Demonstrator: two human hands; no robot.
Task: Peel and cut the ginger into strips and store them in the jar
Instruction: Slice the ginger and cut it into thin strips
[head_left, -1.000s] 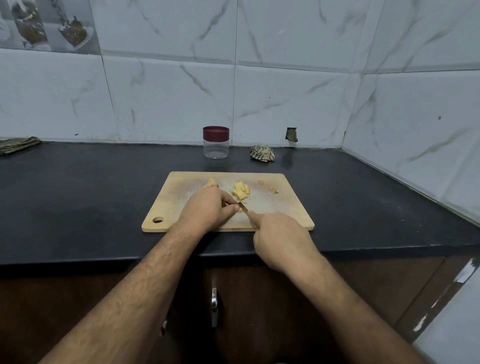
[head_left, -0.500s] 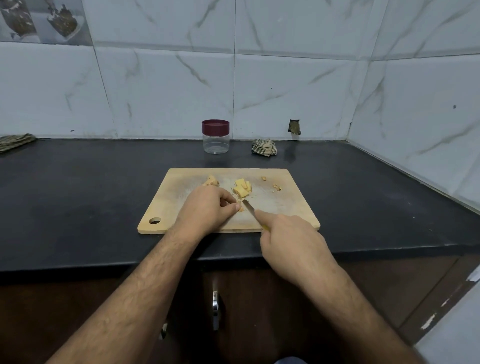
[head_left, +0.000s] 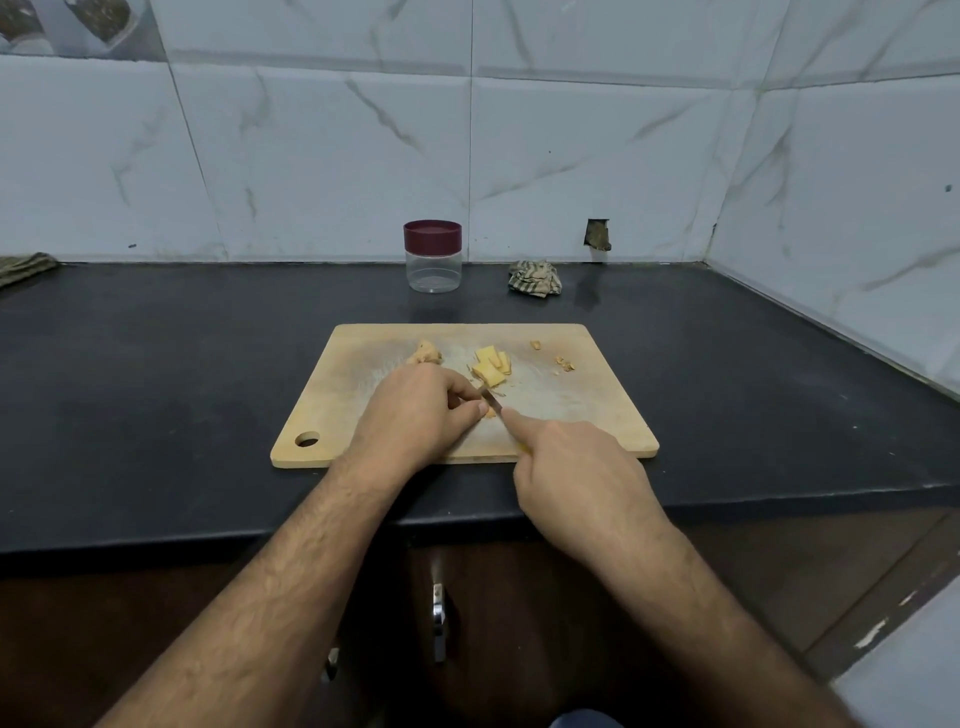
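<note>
On the wooden cutting board (head_left: 597, 415), my left hand (head_left: 415, 415) pinches a small ginger piece (head_left: 488, 413) between thumb and fingers. My right hand (head_left: 576, 467) grips a knife (head_left: 491, 402), index finger laid along the back of the blade, which meets the pinched piece. Yellow cut ginger slices (head_left: 491, 366) lie piled just beyond the blade. An unpeeled ginger lump (head_left: 427, 354) sits behind my left hand. The clear jar (head_left: 432, 257) with a maroon lid stands shut behind the board, near the wall.
Small peel scraps (head_left: 563, 364) lie on the board's right part. A crumpled striped cloth (head_left: 535, 279) sits by the wall right of the jar. Another cloth (head_left: 23, 267) lies at the far left. The black counter (head_left: 156, 389) ends at a tiled corner on the right.
The knife blade has shifted slightly against the pinched ginger piece as my right hand moves back and forth. My left hand stays in place. The view has dipped a little.
</note>
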